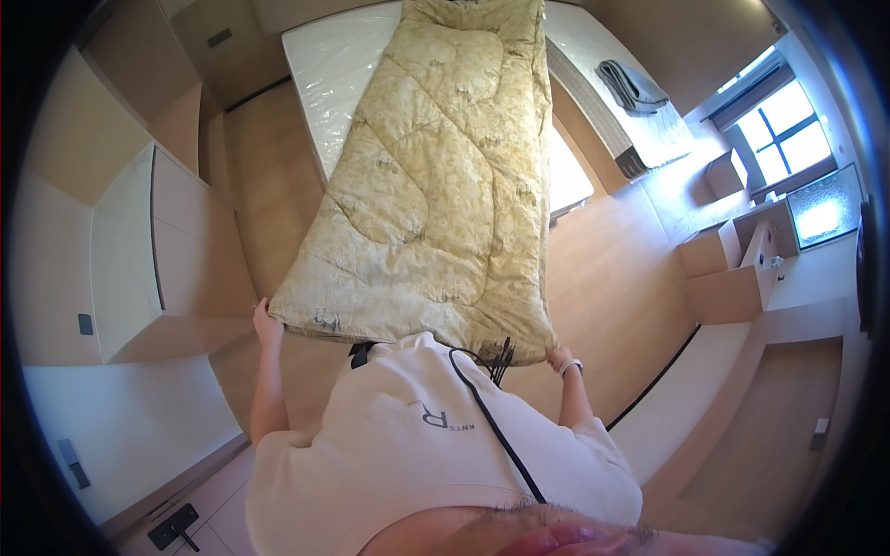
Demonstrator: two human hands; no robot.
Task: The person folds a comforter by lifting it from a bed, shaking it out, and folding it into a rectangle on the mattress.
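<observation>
A folded grey cloth [633, 88] lies between one and two o'clock, a bright paned window [784, 137] at two, boxy tan furniture [725, 291] at three, pale cabinets [125, 269] at nine.

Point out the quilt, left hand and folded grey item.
Quilt [434, 185]: head view, middle of its patterned top.
Left hand [267, 321]: head view, middle of the hand.
Folded grey item [632, 88]: head view, on its upper side.
</observation>
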